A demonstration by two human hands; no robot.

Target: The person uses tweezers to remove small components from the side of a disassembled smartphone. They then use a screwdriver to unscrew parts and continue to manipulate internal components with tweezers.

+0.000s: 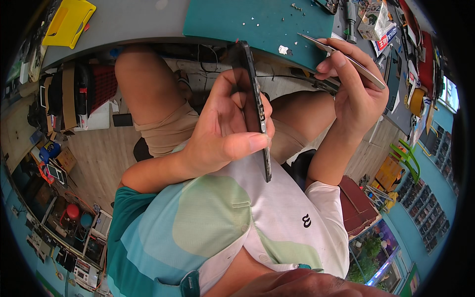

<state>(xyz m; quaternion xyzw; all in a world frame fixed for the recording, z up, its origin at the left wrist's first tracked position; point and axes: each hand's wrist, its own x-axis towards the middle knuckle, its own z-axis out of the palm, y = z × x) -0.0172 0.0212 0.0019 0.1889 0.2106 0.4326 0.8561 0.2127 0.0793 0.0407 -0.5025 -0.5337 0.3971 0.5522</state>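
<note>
My left hand (227,123) grips a dark phone (259,109) upright and almost edge-on above my lap, its thumb lying along the near edge and the fingers bent behind it. My right hand (358,91) holds thin metal tweezers (366,74) at the edge of the green work mat (237,17), their tip angled up and left over it. Small screws and bits (294,7) lie scattered on the mat, along with a little white piece (283,49) near the tweezers' tip.
A yellow plastic holder (67,22) sits on the grey desk's left end. Tools, boxes and tubes (373,24) crowd the right side. Beside my left leg stands a red basket (101,86) with cardboard. A green chair (405,161) is at the far right.
</note>
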